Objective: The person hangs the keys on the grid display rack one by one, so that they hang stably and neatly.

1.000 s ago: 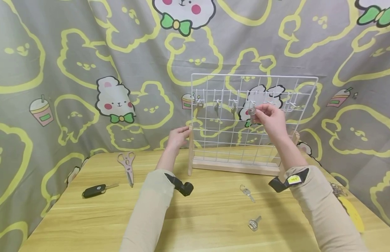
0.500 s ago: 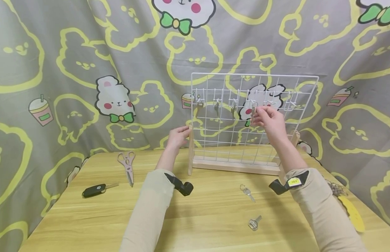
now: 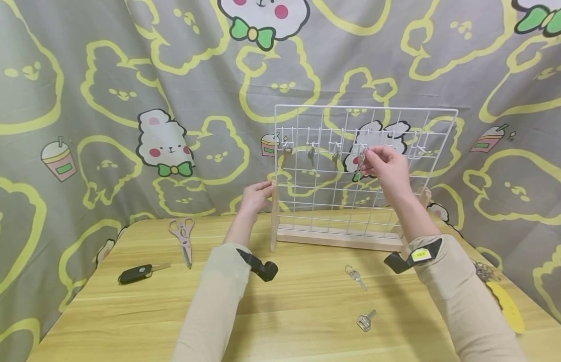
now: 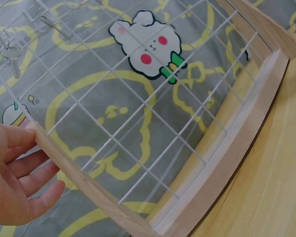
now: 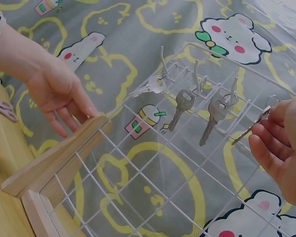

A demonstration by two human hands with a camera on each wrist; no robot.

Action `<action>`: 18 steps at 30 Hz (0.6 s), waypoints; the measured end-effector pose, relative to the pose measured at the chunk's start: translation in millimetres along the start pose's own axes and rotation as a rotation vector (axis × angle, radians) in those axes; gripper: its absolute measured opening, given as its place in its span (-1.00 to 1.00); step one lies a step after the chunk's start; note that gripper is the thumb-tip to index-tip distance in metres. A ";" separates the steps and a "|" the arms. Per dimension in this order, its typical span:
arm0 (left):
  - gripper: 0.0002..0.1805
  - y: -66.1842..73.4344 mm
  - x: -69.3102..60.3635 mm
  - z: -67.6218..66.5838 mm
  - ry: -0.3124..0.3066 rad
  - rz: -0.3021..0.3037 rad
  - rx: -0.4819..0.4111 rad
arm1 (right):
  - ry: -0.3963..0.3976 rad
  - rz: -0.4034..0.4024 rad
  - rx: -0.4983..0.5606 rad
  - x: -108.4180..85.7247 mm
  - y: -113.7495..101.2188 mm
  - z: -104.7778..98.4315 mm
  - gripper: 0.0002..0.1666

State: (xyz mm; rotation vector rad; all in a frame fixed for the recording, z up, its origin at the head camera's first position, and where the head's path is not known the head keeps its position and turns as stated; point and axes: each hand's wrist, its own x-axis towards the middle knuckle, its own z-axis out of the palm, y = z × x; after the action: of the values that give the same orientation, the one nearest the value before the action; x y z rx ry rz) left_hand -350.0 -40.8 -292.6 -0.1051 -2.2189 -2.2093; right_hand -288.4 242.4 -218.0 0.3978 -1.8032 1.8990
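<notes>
My right hand (image 3: 391, 171) pinches a small silver key (image 5: 254, 126) between thumb and fingertips, in front of the white wire grid rack (image 3: 327, 203). The key's ring lies close to a hook on the grid; whether it is over the hook I cannot tell. To the left, three keys hang from hooks: the leftmost key (image 5: 150, 88), a middle key (image 5: 182, 106) and another key (image 5: 215, 118). My left hand (image 3: 254, 197) touches the top of the rack's wooden side post (image 4: 84, 182) with its fingertips, the other fingers relaxed.
On the wooden table (image 3: 149, 322) lie a ringed key (image 3: 355, 276) and a round-headed key (image 3: 366, 321). Pink scissors (image 3: 182, 236) and a black car key (image 3: 136, 274) lie left. A yellow object (image 3: 507, 307) and a metal cluster (image 3: 486, 271) are at right. A patterned curtain hangs behind.
My right hand dipped slightly with the key, then rose again toward the hook, and the key turned in the fingers. My left hand stays on the post.
</notes>
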 end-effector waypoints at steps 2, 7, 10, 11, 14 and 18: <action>-0.58 0.1 0.1 0.3 0.002 -0.003 -0.004 | 0.014 0.002 -0.034 0.3 0.1 0.1 -0.91; -0.58 -0.5 1.5 0.9 0.005 -0.012 -0.013 | 0.049 0.003 -0.045 1.6 -0.3 0.9 -0.89; -0.58 -0.9 2.2 1.2 0.004 -0.014 -0.015 | 0.071 -0.001 -0.013 1.7 -1.7 1.5 -0.90; -0.58 -0.8 2.3 1.2 0.003 -0.015 -0.017 | 0.081 -0.001 -0.006 1.8 -2.3 1.9 -0.90; -0.58 -0.4 2.3 1.0 0.002 -0.016 -0.021 | 0.091 -0.003 -0.008 2.1 -3.7 3.2 -0.91; -0.58 0.2 2.4 0.8 0.002 -0.016 -0.018 | 0.080 0.009 -0.025 2.6 -4.3 4.0 -0.91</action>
State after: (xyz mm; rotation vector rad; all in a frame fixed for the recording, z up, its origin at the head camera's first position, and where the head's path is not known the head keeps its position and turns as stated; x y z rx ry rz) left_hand -352.3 -40.0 -292.3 -0.0858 -2.2068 -2.2374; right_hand -288.7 238.9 -212.6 0.3017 -1.7775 1.8693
